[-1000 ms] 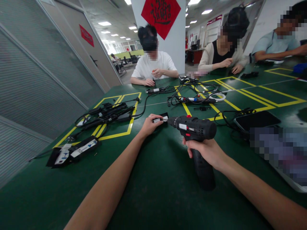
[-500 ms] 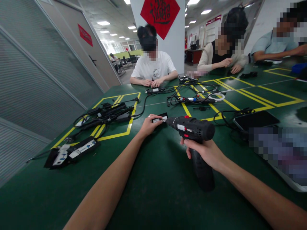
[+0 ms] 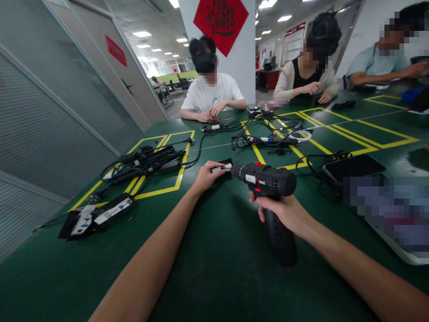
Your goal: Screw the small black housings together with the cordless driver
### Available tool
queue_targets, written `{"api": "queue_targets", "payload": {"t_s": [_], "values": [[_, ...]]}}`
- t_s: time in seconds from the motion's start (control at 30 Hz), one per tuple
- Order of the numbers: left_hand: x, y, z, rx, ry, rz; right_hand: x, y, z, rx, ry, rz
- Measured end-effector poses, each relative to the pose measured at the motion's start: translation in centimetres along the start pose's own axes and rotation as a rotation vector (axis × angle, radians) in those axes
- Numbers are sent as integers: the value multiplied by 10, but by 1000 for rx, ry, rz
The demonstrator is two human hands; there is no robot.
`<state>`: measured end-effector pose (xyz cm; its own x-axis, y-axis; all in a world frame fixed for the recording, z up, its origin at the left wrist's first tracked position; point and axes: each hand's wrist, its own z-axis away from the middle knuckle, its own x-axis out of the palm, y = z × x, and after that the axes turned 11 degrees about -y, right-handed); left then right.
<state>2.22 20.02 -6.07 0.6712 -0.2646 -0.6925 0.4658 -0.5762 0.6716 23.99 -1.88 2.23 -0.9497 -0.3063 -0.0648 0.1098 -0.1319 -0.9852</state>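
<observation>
My right hand (image 3: 279, 206) is wrapped round the grip of a black cordless drill (image 3: 268, 179) with red buttons. Its chuck points left, and a pale bit reaches from it to a small black part with a white strip (image 3: 228, 167). That part lies low at the table, pinched in the fingers of my left hand (image 3: 206, 175). The bit's very tip is too small to make out. To the left of my left arm lie black pieces with white-and-blue labels (image 3: 114, 210), and a tiny screw-like bit (image 3: 130, 219) beside them.
Bundled black cables and adapters (image 3: 150, 158) lie at the left on the green table (image 3: 214, 277). More cables with a pen-like tool (image 3: 268, 140) lie across the middle. A phone (image 3: 355, 167) is at the right. Several people sit opposite, one in a white shirt (image 3: 221, 91).
My view has shifted slightly to the right. Both hands keep their hold, with the drill still against the small part. The hands of the person opposite have moved, and something orange-red shows beneath them.
</observation>
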Motion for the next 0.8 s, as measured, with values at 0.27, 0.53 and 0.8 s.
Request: {"api": "queue_targets", "payload": {"t_s": [0.27, 0.53, 0.8], "values": [[0, -1, 1, 0, -4, 6, -1, 5, -3, -11, -2, 51], [0, 0, 0, -4, -1, 6, 1, -3, -1, 41, 13, -47], [0, -2, 1, 11, -1, -3, -1, 4, -4, 10, 8, -40]]}}
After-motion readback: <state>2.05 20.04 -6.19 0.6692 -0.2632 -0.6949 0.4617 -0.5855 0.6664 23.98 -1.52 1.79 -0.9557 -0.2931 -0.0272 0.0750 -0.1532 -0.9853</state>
